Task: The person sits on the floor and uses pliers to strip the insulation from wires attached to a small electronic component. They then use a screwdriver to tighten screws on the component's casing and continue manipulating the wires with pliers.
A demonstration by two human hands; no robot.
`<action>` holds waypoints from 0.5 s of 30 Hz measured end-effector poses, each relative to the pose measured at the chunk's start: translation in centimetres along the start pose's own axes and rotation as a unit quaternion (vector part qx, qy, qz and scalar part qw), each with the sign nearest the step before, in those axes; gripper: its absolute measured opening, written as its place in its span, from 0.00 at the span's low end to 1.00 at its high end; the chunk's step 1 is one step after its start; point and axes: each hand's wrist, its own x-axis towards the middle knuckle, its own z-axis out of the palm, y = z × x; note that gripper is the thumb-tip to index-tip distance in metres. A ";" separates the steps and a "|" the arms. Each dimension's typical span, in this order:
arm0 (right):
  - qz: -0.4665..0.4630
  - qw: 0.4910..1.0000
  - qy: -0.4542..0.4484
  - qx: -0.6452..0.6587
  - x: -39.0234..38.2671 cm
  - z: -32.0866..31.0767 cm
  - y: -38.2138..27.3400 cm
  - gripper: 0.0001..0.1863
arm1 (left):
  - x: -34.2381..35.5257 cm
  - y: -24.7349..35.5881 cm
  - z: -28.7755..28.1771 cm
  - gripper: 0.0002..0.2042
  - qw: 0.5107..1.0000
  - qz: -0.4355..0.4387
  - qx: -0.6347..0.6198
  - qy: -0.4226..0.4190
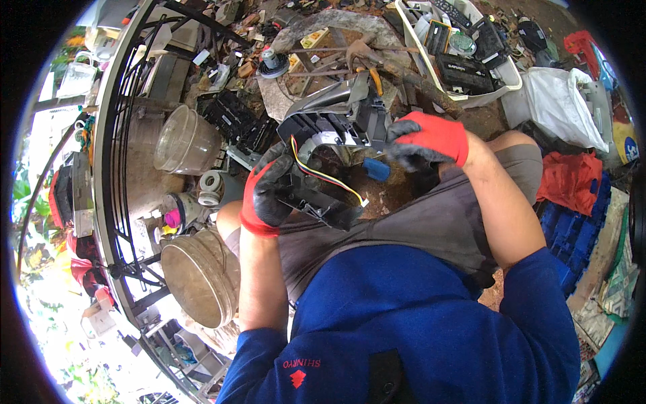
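Cluttered ground (397,196) bears one white bin (494,95), upper right; my left grip (268,193) clasps one black part (324,208); my right grip (427,140) curls, contents unclear.

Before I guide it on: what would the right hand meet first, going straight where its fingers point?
The right hand would probably meet the right end of the black plastic housing; depth is unclear.

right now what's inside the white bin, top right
A black box, a round greenish piece and dark parts show in the white bin; what lies beneath them is covered.
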 end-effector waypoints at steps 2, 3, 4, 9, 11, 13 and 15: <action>-0.087 0.994 0.037 0.059 0.7 1.9 0.0 0.16 | 0.1 -0.2 -0.3 0.21 1.000 0.002 -0.006 -0.005; -0.128 0.987 0.051 0.081 1.0 2.9 0.0 0.16 | 0.1 -0.3 -0.5 0.21 1.000 0.007 -0.016 -0.023; -0.193 0.977 0.085 0.024 1.1 3.5 -0.1 0.16 | 0.1 -0.4 -0.6 0.21 0.991 0.054 0.120 0.006; -0.100 0.993 0.035 -0.060 1.6 4.3 -1.3 0.17 | 0.0 -1.1 0.3 0.23 0.904 0.174 0.387 0.045; -0.113 0.990 0.040 -0.071 1.6 4.7 -1.8 0.18 | 0.1 -1.9 1.2 0.23 0.972 0.144 0.156 0.098; -0.183 0.981 0.066 -0.029 2.2 6.0 -1.9 0.22 | 0.1 -2.6 2.0 0.23 0.967 0.182 0.162 0.077; -0.198 0.975 0.090 -0.042 2.8 7.2 -1.8 0.26 | 0.1 -3.8 2.9 0.27 0.969 0.178 0.155 0.079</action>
